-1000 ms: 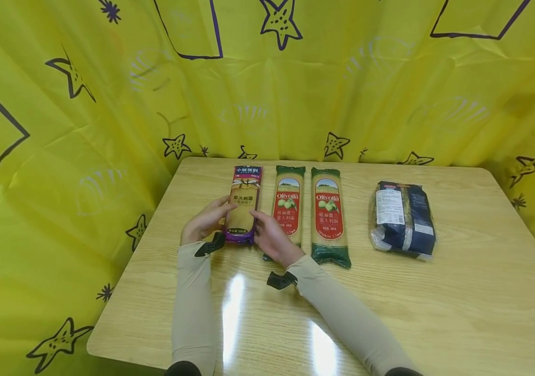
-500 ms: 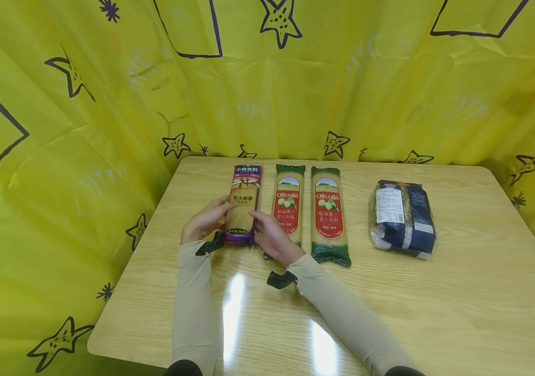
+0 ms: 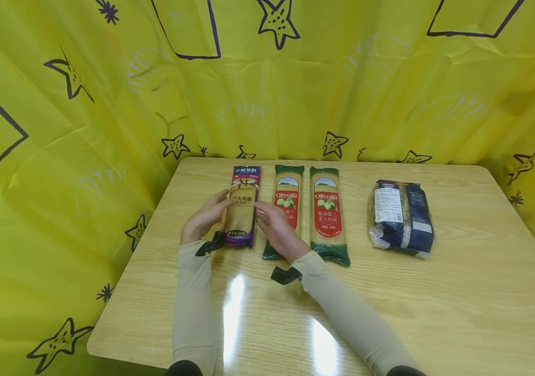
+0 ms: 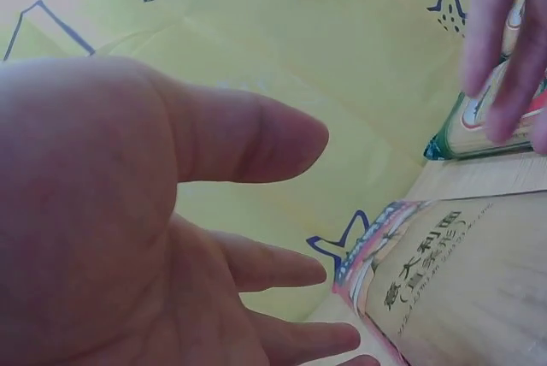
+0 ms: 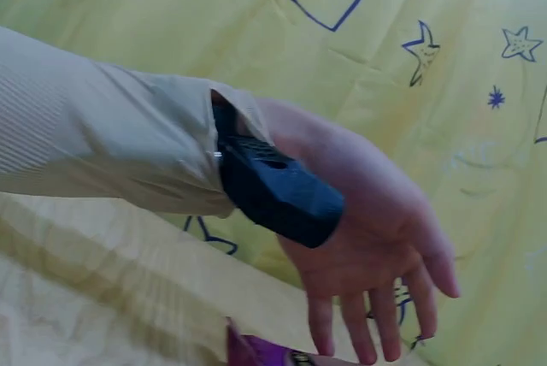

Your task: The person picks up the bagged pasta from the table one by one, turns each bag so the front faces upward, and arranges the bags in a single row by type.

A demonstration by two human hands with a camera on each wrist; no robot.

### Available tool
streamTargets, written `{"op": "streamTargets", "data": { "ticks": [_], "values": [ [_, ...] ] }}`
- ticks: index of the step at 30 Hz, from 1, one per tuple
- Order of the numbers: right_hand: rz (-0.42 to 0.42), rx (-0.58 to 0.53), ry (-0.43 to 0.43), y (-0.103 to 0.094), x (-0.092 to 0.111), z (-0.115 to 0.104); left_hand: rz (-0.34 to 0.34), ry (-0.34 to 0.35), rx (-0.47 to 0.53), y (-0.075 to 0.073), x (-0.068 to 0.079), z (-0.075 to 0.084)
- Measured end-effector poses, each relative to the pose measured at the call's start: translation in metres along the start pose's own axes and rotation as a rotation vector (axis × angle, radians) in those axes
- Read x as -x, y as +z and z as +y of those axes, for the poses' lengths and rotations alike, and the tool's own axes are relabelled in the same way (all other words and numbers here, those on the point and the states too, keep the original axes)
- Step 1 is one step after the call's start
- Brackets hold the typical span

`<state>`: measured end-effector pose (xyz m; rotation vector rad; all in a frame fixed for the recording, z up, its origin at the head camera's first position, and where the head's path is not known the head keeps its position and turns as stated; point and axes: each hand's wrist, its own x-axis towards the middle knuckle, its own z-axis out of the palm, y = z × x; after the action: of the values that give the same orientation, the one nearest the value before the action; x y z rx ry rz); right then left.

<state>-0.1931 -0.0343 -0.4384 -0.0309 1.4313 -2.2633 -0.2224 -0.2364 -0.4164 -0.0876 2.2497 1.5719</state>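
A purple-ended pack of spaghetti [image 3: 243,222] lies flat at the left of the table. My left hand [image 3: 204,219] is at its left side, thumb and fingers spread and holding nothing. In the left wrist view that hand [image 4: 102,203] has a straight thumb, and the spaghetti pack [image 4: 470,285] lies beyond its fingertips. My right hand [image 3: 279,232] hovers at the pack's right side with straight fingers, overlapping a green-and-red Olivoilà spaghetti pack [image 3: 288,190] in the head view. From the right wrist, the left hand [image 5: 367,229] shows palm-on, above the pack's purple end [image 5: 265,353].
A second Olivoilà spaghetti pack [image 3: 327,211] lies parallel, right of the first. Farther right sits a dark blue bag [image 3: 401,216] with a white label. The wooden table [image 3: 474,292] meets a yellow curtain [image 3: 380,104] along its back edge.
My right hand has let go of the purple-ended spaghetti pack and shifted slightly right. The left fingers have spread off its edge. The pack lies in nearly the same place.
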Motion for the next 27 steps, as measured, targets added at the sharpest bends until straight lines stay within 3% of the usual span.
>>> {"op": "streamTargets", "data": {
  "ticks": [5, 12, 22, 27],
  "values": [
    [-0.005, -0.023, -0.053, -0.007, 0.002, -0.014, 0.029, 0.062, 0.019, 0.003, 0.0, 0.008],
    [-0.017, 0.024, -0.155, -0.014, 0.01, -0.035, 0.135, 0.16, 0.038, 0.015, 0.0, 0.02],
    [0.02, -0.04, -0.338, -0.037, 0.035, -0.075, 0.24, 0.298, 0.265, 0.029, 0.01, 0.039],
    [0.068, -0.039, -0.434, -0.055, 0.049, -0.093, 0.27, 0.339, 0.331, 0.041, 0.013, 0.049]
  ]
}}
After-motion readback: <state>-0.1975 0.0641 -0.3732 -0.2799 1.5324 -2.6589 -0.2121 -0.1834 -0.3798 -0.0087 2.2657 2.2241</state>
